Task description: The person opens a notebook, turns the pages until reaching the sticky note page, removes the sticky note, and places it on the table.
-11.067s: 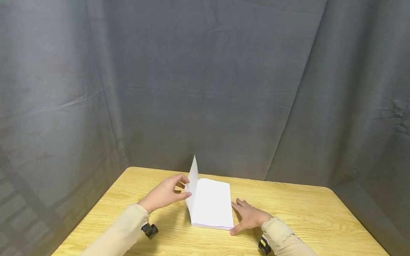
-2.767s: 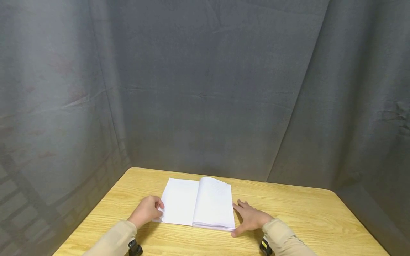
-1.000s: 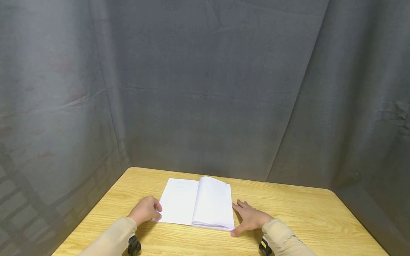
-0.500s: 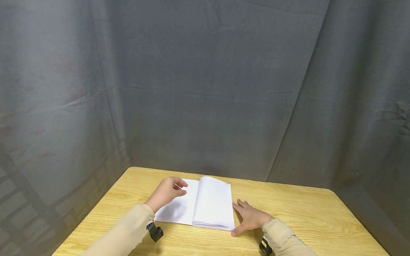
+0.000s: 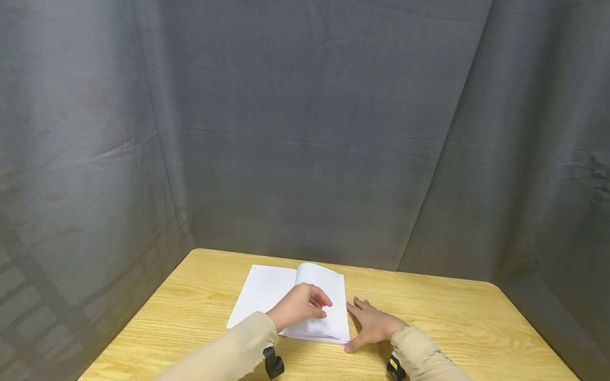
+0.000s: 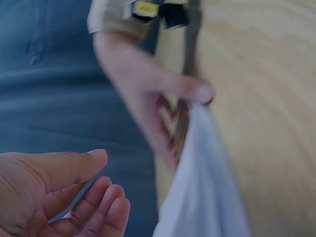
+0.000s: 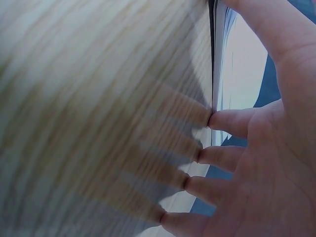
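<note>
An open lined notebook [image 5: 259, 293] lies on the table, its right-hand pages bulging up near the spine. My left hand [image 5: 302, 306] hovers over the right-hand page and covers part of it. In the left wrist view, the thumb and loosely bent fingers of that left hand [image 6: 64, 197] stand apart with nothing between them. My right hand [image 5: 374, 324] rests at the notebook's right edge with spread fingers, the thumb by the near corner. In the right wrist view, the fingertips of this right hand [image 7: 276, 163] touch the tabletop along the page stack [image 7: 242, 74].
The wooden table [image 5: 452, 312] has rounded far corners. Grey cloth [image 5: 305, 132] hangs behind it and along both sides. A small black camera [image 5: 273, 362] is strapped at the left wrist, and another camera [image 5: 394, 366] at the right.
My left hand has left the left page's outer edge and swung rightward across the notebook to above the right page. Earlier it turned a page over to the left. The right hand stays put.
</note>
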Action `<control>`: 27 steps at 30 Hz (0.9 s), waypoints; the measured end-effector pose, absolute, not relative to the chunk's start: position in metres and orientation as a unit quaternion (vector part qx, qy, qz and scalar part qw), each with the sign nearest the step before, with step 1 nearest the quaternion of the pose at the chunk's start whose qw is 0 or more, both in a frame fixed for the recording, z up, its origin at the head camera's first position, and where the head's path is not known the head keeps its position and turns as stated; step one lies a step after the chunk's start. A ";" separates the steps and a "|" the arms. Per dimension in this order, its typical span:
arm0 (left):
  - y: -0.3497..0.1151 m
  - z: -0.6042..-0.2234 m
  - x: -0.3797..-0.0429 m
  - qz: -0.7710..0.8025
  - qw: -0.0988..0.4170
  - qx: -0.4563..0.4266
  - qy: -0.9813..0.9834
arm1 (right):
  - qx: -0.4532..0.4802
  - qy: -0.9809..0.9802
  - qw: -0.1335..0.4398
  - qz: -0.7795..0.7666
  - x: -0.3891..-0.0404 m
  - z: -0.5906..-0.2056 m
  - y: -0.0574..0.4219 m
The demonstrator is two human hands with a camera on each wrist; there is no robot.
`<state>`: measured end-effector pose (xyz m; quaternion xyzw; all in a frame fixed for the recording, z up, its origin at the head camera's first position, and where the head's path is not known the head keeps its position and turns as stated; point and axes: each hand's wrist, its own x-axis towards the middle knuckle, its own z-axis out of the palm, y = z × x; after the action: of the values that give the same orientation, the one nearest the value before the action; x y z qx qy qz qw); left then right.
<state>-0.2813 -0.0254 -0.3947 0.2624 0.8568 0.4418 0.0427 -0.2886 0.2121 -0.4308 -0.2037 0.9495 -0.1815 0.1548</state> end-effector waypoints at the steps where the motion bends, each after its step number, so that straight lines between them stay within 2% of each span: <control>1: -0.021 -0.398 -0.281 0.439 0.050 0.263 0.857 | -0.205 0.950 0.153 -0.181 -0.288 -0.431 0.212; 8: -0.004 -0.420 -0.282 0.423 0.081 0.262 0.863 | -0.212 0.948 0.153 -0.181 -0.288 -0.429 0.212; 16: 0.000 -0.435 -0.282 0.370 0.070 0.252 0.891 | -0.203 0.948 0.162 -0.185 -0.288 -0.430 0.214; 27: 0.001 -0.435 -0.283 0.338 0.066 0.252 0.904 | -0.205 0.947 0.160 -0.191 -0.289 -0.431 0.213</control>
<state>-0.2831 0.0006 -0.4353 0.2522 0.9044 0.3376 0.0659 -0.2891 0.2134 -0.4312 -0.2049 0.9466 -0.1908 0.1598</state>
